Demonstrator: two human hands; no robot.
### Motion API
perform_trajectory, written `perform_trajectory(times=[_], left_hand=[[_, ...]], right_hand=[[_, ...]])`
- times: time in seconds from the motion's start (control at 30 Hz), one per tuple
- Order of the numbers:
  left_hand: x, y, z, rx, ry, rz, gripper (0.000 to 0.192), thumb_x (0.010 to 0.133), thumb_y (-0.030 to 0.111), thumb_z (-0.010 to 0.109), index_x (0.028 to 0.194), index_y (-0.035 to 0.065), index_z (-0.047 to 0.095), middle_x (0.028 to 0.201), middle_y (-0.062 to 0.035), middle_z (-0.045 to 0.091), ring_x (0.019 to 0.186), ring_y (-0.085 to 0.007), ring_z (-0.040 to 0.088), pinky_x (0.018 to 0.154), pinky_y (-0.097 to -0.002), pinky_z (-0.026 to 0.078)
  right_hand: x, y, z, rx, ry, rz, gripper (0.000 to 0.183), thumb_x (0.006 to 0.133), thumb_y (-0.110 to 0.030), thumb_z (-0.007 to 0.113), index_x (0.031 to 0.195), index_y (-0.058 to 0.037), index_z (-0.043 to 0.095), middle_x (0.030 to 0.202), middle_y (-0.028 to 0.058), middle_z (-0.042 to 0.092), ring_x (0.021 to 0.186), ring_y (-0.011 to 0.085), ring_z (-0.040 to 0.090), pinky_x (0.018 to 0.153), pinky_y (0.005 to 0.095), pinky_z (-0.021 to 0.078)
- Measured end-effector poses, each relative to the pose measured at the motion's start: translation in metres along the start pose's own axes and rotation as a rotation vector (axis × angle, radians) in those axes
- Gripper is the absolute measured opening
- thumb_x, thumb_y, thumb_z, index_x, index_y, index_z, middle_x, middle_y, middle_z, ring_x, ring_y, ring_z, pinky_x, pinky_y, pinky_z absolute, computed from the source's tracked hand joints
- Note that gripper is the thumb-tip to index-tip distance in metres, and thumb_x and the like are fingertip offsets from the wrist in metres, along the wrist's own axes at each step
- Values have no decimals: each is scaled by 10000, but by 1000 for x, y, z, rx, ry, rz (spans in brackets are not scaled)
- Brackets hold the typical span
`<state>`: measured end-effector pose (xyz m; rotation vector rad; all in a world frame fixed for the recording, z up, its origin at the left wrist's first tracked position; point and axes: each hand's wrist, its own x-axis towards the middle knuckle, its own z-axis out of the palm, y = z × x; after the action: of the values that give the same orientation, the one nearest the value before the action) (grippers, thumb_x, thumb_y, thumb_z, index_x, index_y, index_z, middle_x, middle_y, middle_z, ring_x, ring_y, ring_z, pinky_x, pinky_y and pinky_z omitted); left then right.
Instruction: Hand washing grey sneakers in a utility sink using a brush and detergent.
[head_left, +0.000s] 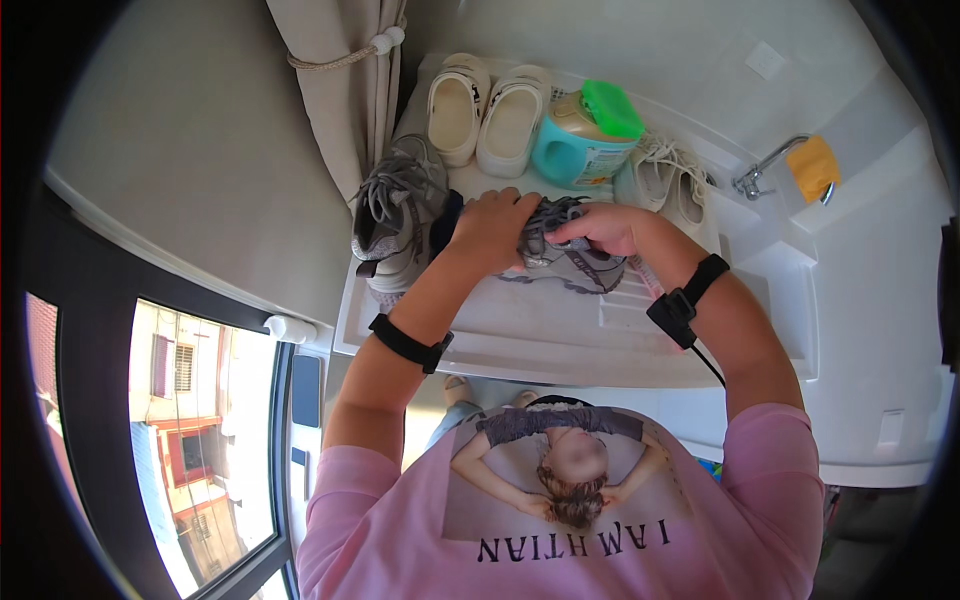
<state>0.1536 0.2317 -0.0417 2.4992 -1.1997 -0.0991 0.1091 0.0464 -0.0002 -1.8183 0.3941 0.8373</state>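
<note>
A grey sneaker (581, 264) with dark laces lies across the white laundry sink, between my two hands. My left hand (491, 225) grips its left end, fingers over the opening. On the lace side, my right hand (600, 227) holds the upper near the laces, thumb and fingers closed on it. Left of my left hand another grey sneaker (397, 202) rests on top of pale footwear. A dark item, partly hidden, sits between that sneaker and my left hand. Part of a pink, brush-like item (649, 276) shows below my right wrist.
Behind my hands stand cream clogs (452, 116), a turquoise detergent jug (574, 154) with a green item on top, and white lace-up shoes (686, 196). A chrome faucet (765, 171) with a yellow cloth (812, 169) is at right. A tied curtain (330, 112) hangs at left.
</note>
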Motion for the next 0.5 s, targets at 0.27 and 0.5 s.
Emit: perform_trajectory(times=[0.27,0.5], left_hand=[[-4,-21,-2,-166,51,152,874,419,172,840,1220,130,495,1107,-75,540,1058,-297,518,879,-388,431],[6,-26,8,-228,7,168,924,414,217,843,1261,146,481,1181,-67,521,1116,-279,488,926,-412,354]], right_hand=[[-9,14,1,-881,-57,-600,654,650,-455,766,1056,26,589,1005,195,625,951,333,573,845,376,451],[13,14,-16,-1332,-190,-604,782,599,-569,740,1116,-7,572,1053,242,592,1036,379,533,931,407,410]])
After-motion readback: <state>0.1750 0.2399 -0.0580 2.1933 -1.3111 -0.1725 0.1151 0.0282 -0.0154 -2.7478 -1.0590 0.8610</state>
